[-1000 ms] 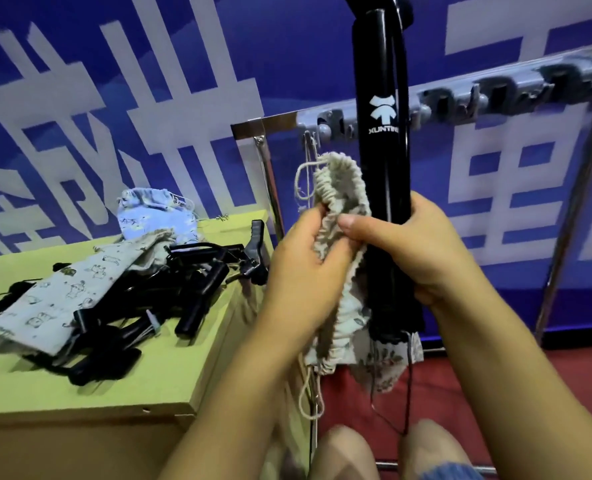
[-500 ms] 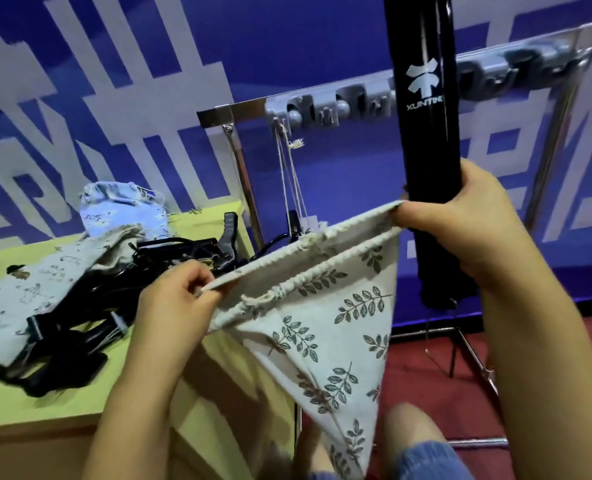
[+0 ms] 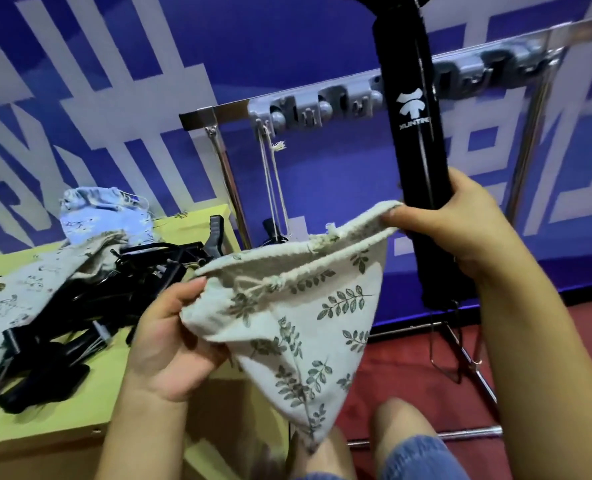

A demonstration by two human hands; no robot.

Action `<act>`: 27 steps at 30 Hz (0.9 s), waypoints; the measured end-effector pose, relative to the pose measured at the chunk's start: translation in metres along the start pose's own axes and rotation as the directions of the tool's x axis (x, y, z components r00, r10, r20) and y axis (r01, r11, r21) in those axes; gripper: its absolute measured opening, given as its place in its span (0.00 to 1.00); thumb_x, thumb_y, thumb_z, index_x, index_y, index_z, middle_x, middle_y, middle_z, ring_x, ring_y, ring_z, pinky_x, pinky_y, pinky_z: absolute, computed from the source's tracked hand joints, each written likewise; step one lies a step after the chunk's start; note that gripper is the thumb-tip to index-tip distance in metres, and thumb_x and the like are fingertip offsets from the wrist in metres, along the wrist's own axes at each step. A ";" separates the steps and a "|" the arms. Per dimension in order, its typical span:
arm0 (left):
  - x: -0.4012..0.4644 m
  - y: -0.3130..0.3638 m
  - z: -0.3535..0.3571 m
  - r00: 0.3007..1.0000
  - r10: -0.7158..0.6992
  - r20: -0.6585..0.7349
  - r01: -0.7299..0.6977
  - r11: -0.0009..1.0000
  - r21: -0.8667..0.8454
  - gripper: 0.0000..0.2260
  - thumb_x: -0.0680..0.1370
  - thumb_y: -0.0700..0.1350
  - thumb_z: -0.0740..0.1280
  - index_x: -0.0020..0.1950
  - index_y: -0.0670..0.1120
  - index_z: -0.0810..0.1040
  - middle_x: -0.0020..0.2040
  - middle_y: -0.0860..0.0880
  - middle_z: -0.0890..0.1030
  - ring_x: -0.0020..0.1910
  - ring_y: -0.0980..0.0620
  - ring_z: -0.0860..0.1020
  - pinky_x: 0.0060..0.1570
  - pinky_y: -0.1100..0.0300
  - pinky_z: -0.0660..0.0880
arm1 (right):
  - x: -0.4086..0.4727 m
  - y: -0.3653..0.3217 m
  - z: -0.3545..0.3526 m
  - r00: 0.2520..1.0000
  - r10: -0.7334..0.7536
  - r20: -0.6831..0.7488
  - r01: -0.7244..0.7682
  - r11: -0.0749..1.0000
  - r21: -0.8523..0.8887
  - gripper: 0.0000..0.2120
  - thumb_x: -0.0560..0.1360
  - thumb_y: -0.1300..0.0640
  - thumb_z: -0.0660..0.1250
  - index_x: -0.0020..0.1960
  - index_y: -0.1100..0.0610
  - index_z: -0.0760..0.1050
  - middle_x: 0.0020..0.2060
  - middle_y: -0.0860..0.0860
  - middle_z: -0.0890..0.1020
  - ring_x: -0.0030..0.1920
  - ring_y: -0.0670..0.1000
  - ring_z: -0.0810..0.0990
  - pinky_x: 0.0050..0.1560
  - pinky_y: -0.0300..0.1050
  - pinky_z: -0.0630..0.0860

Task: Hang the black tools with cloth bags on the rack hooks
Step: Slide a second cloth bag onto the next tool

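**Leaf-print bag held open beside an upright black tool**

On the yellow-green worktop at the left, a heap of black tools is seen, partly covered by a pale printed cloth bag; a light blue bag is bunched behind the heap. What these bags hold cannot be told.

In the middle, a cream cloth bag with a green leaf print is held with its mouth stretched open; nothing can be made out inside it. Its left rim is pinched by the left hand, thumb on top and fingers curled beneath. Its lower corner hangs down to the knees.

Behind it, drawstrings are hung from a grey hook on the metal rack, and a small black part is visible at their lower end.

At the right, the bag's other rim is pinched under the thumb of the right hand, while the same hand is wrapped around a long black tool with a white logo, held upright in front of the rack's hook rail.
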State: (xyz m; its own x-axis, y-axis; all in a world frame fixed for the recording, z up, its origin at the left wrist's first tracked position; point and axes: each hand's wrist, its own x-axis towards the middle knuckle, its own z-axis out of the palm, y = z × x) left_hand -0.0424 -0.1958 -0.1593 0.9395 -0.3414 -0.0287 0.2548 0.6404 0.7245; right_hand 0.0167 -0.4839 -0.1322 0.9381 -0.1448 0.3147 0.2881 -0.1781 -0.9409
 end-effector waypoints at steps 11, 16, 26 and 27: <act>0.057 -0.098 0.029 0.888 -0.184 -0.422 0.264 0.955 0.138 0.05 0.68 0.43 0.63 0.35 0.42 0.76 0.32 0.44 0.77 0.32 0.44 0.77 0.39 0.55 0.75 | 0.005 -0.081 0.009 0.972 -0.234 0.008 0.158 0.680 0.716 0.17 0.80 0.45 0.53 0.52 0.60 0.67 0.31 0.54 0.74 0.28 0.48 0.74 0.29 0.39 0.73; 0.064 -0.110 0.041 0.916 -0.151 -0.372 0.211 0.969 0.126 0.09 0.68 0.44 0.64 0.29 0.43 0.78 0.27 0.46 0.77 0.27 0.48 0.77 0.33 0.61 0.75 | 0.002 -0.087 0.025 0.937 -0.343 -0.062 0.265 0.586 0.766 0.09 0.80 0.53 0.56 0.54 0.59 0.67 0.38 0.55 0.76 0.36 0.52 0.80 0.40 0.47 0.76; 0.067 -0.073 0.041 0.930 0.134 -0.341 -0.061 0.974 0.216 0.12 0.74 0.47 0.59 0.44 0.42 0.80 0.43 0.43 0.83 0.43 0.43 0.81 0.45 0.54 0.77 | -0.018 -0.017 0.033 0.966 -0.259 -0.002 0.181 0.671 0.719 0.18 0.70 0.54 0.66 0.56 0.55 0.63 0.36 0.52 0.79 0.39 0.58 0.80 0.42 0.49 0.79; 0.068 -0.070 0.042 0.914 0.186 -0.362 -0.084 0.957 0.279 0.11 0.74 0.47 0.61 0.47 0.42 0.80 0.49 0.42 0.83 0.49 0.42 0.80 0.49 0.51 0.77 | -0.020 -0.011 0.034 0.969 -0.245 0.022 0.159 0.694 0.702 0.17 0.70 0.55 0.66 0.55 0.56 0.63 0.35 0.52 0.80 0.38 0.57 0.81 0.41 0.49 0.79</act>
State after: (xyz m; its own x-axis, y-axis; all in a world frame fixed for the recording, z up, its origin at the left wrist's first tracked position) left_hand -0.0061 -0.2929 -0.1828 0.9885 0.0560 -0.1406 0.1008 0.4497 0.8875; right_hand 0.0014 -0.4460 -0.1320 0.8430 -0.0755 0.5326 0.4845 0.5368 -0.6907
